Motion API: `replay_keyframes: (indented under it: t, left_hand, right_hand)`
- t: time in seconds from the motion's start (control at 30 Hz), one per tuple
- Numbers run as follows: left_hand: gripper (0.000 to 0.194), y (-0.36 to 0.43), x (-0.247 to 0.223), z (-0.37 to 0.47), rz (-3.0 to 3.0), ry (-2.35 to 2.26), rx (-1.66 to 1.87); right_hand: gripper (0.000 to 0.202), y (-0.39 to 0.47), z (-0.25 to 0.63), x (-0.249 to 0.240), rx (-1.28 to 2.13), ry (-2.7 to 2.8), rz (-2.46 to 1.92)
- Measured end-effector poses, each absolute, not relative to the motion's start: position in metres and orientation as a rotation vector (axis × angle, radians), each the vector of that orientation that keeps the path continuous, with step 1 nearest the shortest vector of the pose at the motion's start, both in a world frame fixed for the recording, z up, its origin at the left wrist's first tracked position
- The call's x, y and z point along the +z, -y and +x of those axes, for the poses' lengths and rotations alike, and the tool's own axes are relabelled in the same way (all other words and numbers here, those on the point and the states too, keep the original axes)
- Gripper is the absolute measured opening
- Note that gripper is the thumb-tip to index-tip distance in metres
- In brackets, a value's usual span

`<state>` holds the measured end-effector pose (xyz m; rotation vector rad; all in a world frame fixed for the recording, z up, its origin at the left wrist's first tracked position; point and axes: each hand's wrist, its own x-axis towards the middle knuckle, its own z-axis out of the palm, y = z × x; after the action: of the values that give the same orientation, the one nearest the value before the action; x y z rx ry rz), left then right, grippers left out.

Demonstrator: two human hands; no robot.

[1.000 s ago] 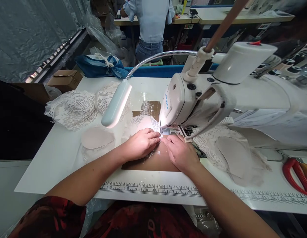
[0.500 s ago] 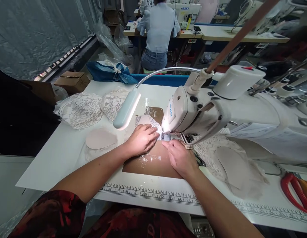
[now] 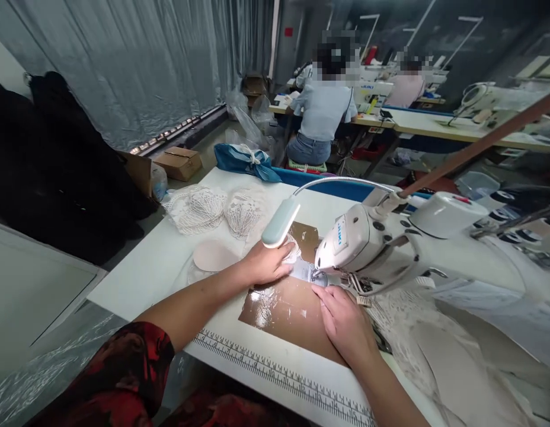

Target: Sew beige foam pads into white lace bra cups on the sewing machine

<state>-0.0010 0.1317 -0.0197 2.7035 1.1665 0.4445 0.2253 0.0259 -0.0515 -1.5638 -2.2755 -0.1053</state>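
The left hand (image 3: 266, 263) is near the middle of the frame, under the lamp (image 3: 281, 220), with its fingers bent over the near side of a small white lace piece (image 3: 294, 249); whether they pinch it or only press on it, I cannot tell. That lace piece lies just left of the sewing machine (image 3: 359, 243), close to the metal plate (image 3: 303, 271) below the needle area, and the hand and lamp partly hide it.

The right hand (image 3: 346, 320), right of centre, is released: palm down, fingers loosely bent, the index finger stretched toward the plate's near edge. It rests on the brown sheet (image 3: 293, 326), which covers the middle of the white worktop (image 3: 137, 284).

Left of the left hand lies a beige pad (image 3: 215, 256). Above that, two lace cups (image 3: 197, 207) sit side by side. At the lower right, more lace (image 3: 403, 320) and pale pads (image 3: 457, 367) spread beside the right forearm. A ruler strip (image 3: 266, 369) runs along the worktop's near edge.

A blue bundle (image 3: 243, 161) sits at the far left corner of the worktop, a carton (image 3: 179, 163) beyond it. Toward the upper right, a person in a light blue top (image 3: 322, 112) sits facing away.
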Motion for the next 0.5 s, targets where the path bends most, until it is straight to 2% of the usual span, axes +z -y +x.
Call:
replay_keyframes:
  t: [0.1, 0.23, 0.33, 0.5]
  left_hand:
    - [0.057, -0.136, -0.003, -0.018, 2.549, -1.467, 0.452]
    - [0.052, -0.152, 0.011, -0.038, 2.362, -1.869, 0.255]
    - [0.050, -0.174, 0.010, -0.047, 2.358, -1.894, 0.156]
    - [0.048, -0.197, 0.010, -0.064, 2.437, -1.823, 0.230]
  right_hand:
    - [0.037, -0.027, 0.227, -0.055, -0.120, 2.289, -1.552]
    - [0.038, -0.028, 0.227, -0.056, -0.141, 2.286, -1.545]
    - [0.038, -0.029, 0.227, -0.056, -0.142, 2.286, -1.543]
    - [0.038, -0.029, 0.229, -0.054, -0.146, 2.329, -1.521]
